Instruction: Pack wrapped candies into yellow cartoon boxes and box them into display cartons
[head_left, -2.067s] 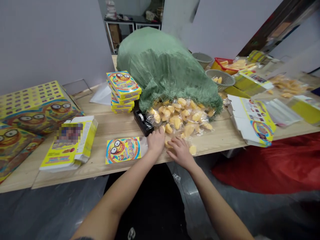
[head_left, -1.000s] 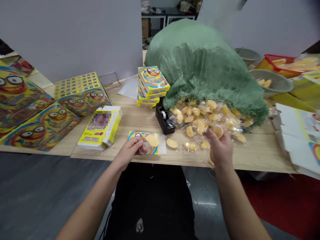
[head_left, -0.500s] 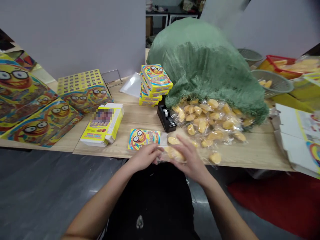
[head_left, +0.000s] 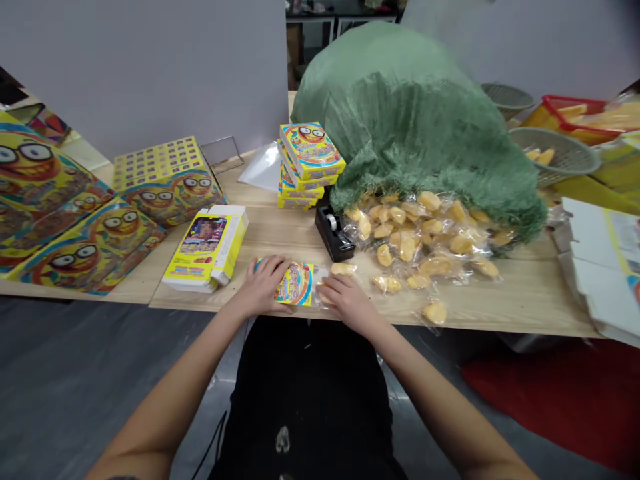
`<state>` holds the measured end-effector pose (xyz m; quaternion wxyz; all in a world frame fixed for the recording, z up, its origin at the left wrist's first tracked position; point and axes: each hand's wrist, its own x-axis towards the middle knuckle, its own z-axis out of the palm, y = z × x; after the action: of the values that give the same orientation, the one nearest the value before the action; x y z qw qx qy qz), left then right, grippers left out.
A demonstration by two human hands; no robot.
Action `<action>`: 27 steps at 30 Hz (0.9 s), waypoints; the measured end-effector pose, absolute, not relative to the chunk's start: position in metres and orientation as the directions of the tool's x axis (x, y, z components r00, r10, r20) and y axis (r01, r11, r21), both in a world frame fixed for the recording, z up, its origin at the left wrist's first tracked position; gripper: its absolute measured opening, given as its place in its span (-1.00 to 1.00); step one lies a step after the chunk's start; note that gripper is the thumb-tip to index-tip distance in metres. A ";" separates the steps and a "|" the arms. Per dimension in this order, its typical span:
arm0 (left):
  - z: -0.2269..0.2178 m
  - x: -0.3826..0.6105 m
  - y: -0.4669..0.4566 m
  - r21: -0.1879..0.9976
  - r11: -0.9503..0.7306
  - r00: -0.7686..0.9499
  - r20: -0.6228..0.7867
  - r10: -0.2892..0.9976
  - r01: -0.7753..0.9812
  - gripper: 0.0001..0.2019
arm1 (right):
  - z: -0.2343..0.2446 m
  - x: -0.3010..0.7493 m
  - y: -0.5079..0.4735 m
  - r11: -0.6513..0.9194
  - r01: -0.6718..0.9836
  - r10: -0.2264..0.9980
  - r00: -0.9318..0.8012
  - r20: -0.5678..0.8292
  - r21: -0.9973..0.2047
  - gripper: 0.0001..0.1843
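A small colourful box with a cartoon face (head_left: pixel 295 283) lies near the front edge of the wooden table (head_left: pixel 525 297). My left hand (head_left: pixel 263 283) rests on its left half, fingers curled over it. My right hand (head_left: pixel 345 301) sits at the box's right end, fingers closed on small yellow wrapped pieces there. A loose yellow wrapped piece (head_left: pixel 343 269) lies just beyond my right hand. Behind it a heap of the same wrapped yellow pieces (head_left: pixel 425 233) spills from a big green sack (head_left: pixel 410 120).
A black tape dispenser (head_left: pixel 334 233) stands behind the box. A stack of filled boxes (head_left: pixel 307 163) sits further back. A pile of flat yellow cartons (head_left: pixel 207 247) lies left, large printed cartons (head_left: pixel 75 220) beyond it. Baskets (head_left: pixel 560 155) and flat cartons (head_left: pixel 605 267) are on the right.
My right hand went out to the heap, then came back with yellow pieces. Both hands have now settled on the small box, which my left hand holds down.
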<state>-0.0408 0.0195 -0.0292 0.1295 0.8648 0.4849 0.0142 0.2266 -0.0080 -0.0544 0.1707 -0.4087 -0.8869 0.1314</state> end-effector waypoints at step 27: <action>-0.036 -0.047 0.021 0.267 -0.539 0.567 -0.035 0.823 0.799 0.03 | -0.068 0.187 -0.016 0.393 0.542 0.919 -0.256 0.300 -0.742 -0.50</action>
<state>-0.0471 0.0210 -0.0357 0.1273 0.8760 0.4628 0.0472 0.1865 -0.0157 -0.0682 0.3667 -0.4872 -0.7499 0.2567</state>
